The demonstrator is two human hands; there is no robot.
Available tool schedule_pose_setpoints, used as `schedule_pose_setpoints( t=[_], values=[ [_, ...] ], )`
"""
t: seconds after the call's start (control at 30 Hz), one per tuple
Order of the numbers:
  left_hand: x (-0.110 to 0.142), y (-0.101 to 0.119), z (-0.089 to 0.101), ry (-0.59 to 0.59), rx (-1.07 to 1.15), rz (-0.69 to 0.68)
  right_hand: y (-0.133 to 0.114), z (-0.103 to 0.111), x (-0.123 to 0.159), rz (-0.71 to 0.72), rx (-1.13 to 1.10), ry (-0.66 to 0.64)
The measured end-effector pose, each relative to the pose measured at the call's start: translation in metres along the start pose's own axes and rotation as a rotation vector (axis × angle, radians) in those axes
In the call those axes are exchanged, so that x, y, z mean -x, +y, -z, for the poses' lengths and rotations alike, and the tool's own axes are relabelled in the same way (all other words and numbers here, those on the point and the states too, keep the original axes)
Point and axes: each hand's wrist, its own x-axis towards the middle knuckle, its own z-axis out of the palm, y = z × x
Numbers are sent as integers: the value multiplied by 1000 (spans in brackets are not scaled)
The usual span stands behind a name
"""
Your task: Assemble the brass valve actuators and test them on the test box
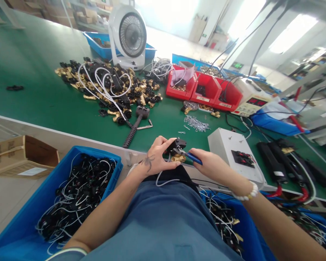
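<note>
At the bench's near edge my left hand (159, 157) is closed around a black and brass valve assembly (178, 158), with a white cable (165, 182) hanging from it. My right hand (206, 162) grips blue-handled pliers (193, 158), whose metal jaws reach the front of the assembly. Whether the jaws bite on something there is too small to tell. Past my hands lie a pile of small metal clips (197, 124), a black hammer with a ribbed handle (136, 127) and a bent metal key (145, 127).
Brass and black fittings (105, 87) are heaped at the back left, near a white fan (129, 36). Red bins (203, 88) stand behind the clips. A grey box (235, 154) sits to the right. Blue crates (115, 174) of cabled parts flank me below the green bench (38, 98).
</note>
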Motion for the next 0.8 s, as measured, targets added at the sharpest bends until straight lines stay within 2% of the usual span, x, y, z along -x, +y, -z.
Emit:
schedule_pose_setpoints(
  t=[0.03,0.07,0.17,0.2,0.23,0.33,0.37,0.4,0.43,0.5,0.53,0.57,0.6,0.67,0.7,0.73,0.77,0.8],
  values=[
    [0,0,0,1,-1,-2,0,1,0,10,6,-15],
    [0,0,0,1,-1,-4,0,3,-1,-11,6,77],
    [0,-1,0,6,7,-6,1,6,-3,-129,-37,540],
    [0,-2,0,8,9,-6,1,6,-3,-136,-44,597],
    [1,-2,0,9,10,-7,2,6,-3,-117,-33,546],
    [1,-4,0,12,12,-12,5,6,-4,-2,67,72],
    [1,-4,0,14,14,-13,6,7,-5,3,87,1],
    [1,-4,0,17,17,-15,6,9,-5,-22,86,38],
    [1,-4,0,20,21,-16,6,10,-6,-64,63,162],
    [1,-4,0,23,27,-20,4,10,-6,-167,-15,496],
    [1,-4,0,24,30,-21,4,9,-6,-192,-48,577],
    [1,-5,0,23,31,-23,3,6,-6,-191,-58,552],
    [1,-5,0,23,32,-24,3,4,-5,-165,-51,430],
    [2,-5,0,22,32,-27,3,2,-3,-82,4,79],
    [2,-6,0,23,32,-28,3,3,-3,-57,31,-21],
    [2,-6,0,24,33,-30,3,4,-2,-55,46,-16],
    [2,-7,0,25,35,-32,3,6,-2,-76,45,87],
    [2,-8,0,25,36,-35,2,8,-1,-111,29,246]
  ],
)
